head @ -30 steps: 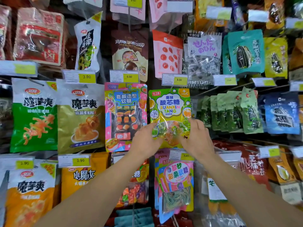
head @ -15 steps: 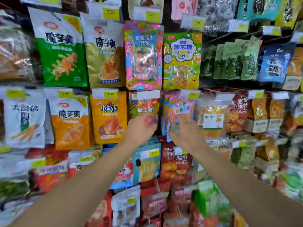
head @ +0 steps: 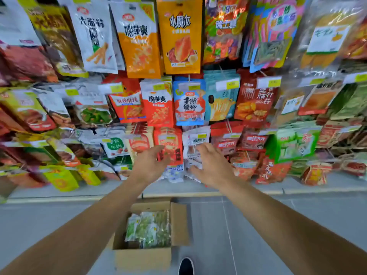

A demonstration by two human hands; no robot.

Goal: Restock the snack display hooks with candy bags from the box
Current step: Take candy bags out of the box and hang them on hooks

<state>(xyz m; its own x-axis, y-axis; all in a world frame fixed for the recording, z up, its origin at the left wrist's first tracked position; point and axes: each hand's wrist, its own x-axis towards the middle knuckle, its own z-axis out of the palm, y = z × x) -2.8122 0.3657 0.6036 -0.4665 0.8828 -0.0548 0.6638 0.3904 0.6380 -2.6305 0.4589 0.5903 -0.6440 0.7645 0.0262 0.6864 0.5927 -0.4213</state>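
floor and box (head: 151, 253) now visible; both hands lowered, empty.

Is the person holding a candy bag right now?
No, the left hand and right hand are both spread and hold nothing; the candy bags lie in the box.

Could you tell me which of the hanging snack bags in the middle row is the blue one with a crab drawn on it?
It is the blue bag in the centre, hanging between an orange-red bag and a teal bag.
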